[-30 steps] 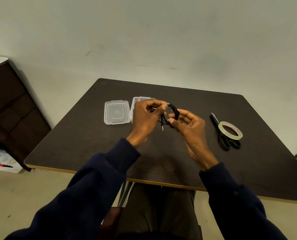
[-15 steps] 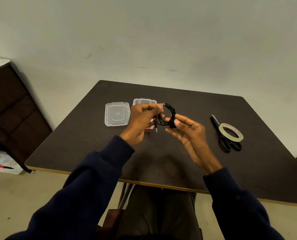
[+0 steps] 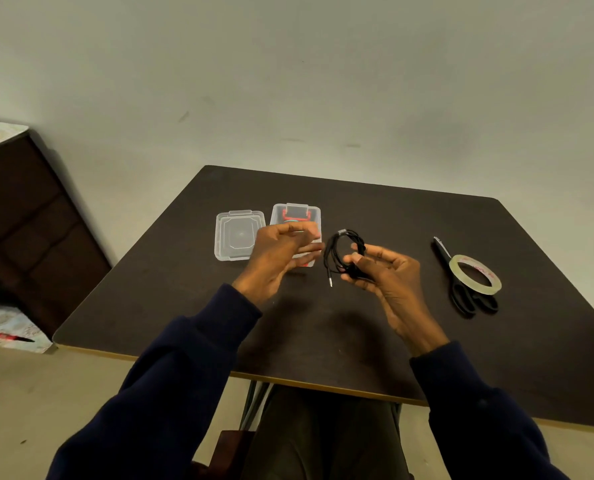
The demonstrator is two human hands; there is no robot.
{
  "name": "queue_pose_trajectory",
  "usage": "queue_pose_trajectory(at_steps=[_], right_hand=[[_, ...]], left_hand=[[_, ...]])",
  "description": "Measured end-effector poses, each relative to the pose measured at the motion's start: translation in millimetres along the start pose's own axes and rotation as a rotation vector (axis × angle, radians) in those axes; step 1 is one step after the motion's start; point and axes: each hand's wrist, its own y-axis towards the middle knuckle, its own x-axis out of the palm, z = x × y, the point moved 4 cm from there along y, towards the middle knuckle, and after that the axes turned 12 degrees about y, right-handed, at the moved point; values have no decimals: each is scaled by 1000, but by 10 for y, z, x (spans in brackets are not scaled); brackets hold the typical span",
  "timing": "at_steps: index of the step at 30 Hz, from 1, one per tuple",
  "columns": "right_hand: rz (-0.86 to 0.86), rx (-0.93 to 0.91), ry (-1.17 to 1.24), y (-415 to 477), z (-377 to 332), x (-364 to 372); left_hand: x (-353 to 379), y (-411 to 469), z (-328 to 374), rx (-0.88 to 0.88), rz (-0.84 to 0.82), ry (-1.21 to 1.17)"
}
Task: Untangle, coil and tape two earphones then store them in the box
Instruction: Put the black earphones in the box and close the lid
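- A person in dark navy sleeves works over a dark brown rectangular table [image 3: 392, 327], seen from a head-worn camera.
- The right hand [image 3: 389, 275] pinches a coiled black earphone cable [image 3: 340, 251] between thumb and fingertips, holding the loop upright above the tabletop; a small pale band of tape sits at the top of the coil, and the metal plug hangs free below it.
- The left hand [image 3: 278, 254] hovers just beside the coil without touching it, fingers loosely spread and holding nothing.
- Behind the left hand, a small clear plastic box [image 3: 297, 213] sits open on the table with something red inside; its contents are partly hidden by the hand.
- The box's clear plastic lid [image 3: 238, 233] lies flat just to the left of the box.
- Well to the right, a roll of clear tape [image 3: 475, 273] rests on top of black-handled scissors [image 3: 462, 296], whose blades point away toward the table's far edge.
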Motion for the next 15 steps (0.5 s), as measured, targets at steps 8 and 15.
queue_pose_trajectory(at_steps=[8,15], right_hand=[[58,15,37,88,-24,-255],[77,33,23,129,-54,-398]], left_hand=[[-344,104,-240,336,215,1118],[-222,175,-284,433,186,1153]])
